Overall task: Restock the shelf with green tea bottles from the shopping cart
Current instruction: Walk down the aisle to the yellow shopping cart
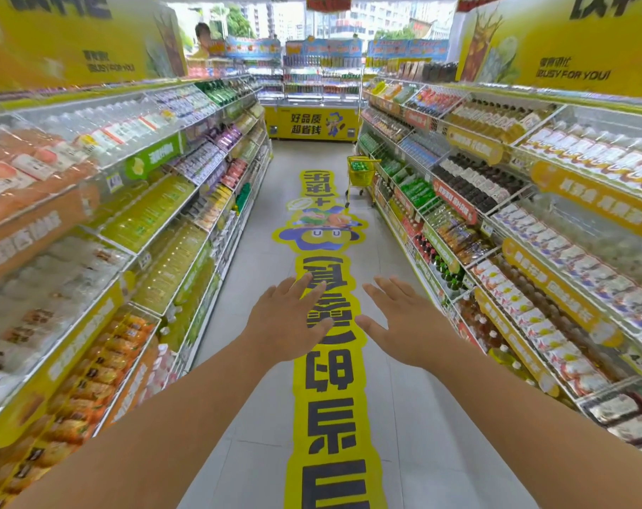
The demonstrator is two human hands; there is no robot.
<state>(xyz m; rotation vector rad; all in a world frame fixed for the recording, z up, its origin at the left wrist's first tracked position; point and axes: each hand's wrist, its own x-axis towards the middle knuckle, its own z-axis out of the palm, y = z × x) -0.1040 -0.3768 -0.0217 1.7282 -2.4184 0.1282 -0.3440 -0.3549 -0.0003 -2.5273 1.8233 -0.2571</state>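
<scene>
I am holding my left hand [288,319] and right hand [400,321] out at lower center, each grip wide and holding nothing. The shopping cart [361,174] carrying green tea bottles [359,165] is standing right of center, beside the right shelf [459,200].

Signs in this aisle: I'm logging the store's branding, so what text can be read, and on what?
"BUSY FOR YOU": banner above the left shelves.
"BUSY FOR YOU": banner above the right shelves.
"好品质 超省钱": yellow freezer front at the aisle's end.
Floor sticker: large characters, upside down from here, not reliably readable.
Shelf price tags and bottle labels: too blurred to read.
</scene>
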